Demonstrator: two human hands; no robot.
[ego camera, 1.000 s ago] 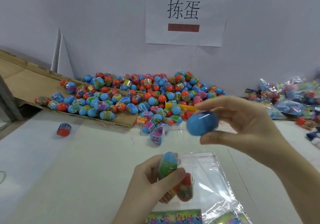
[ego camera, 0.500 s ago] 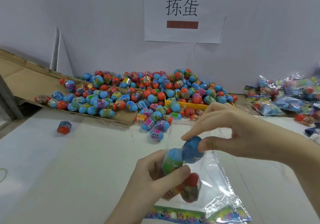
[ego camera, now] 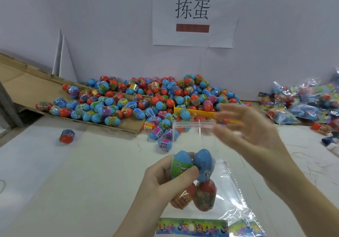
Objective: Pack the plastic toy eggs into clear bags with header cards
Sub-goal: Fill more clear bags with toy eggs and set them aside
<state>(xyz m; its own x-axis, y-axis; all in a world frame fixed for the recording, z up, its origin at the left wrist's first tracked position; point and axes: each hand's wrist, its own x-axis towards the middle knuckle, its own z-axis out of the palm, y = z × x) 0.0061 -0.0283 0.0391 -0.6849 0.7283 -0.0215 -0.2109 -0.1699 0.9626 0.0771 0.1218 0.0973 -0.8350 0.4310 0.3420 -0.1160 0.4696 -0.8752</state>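
Clear bag (ego camera: 225, 187) with four toy eggs (ego camera: 194, 178) inside is gripped around eggs by left hand (ego camera: 165, 180), above white table (ego camera: 73, 191). Colourful header card (ego camera: 190, 227) seen at bag's lower end. Right hand (ego camera: 251, 128) blurred, fingers spread, nothing held, beside bag's open top. Egg pile (ego camera: 156, 101) heaped behind on cardboard (ego camera: 22, 82). Filled bags (ego camera: 302, 103) stacked at right.

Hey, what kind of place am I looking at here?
Probably a small toy-packing workstation: a big heap of blue and red plastic toy eggs on a white table, filled clear bags piled right, and a paper wall sign.
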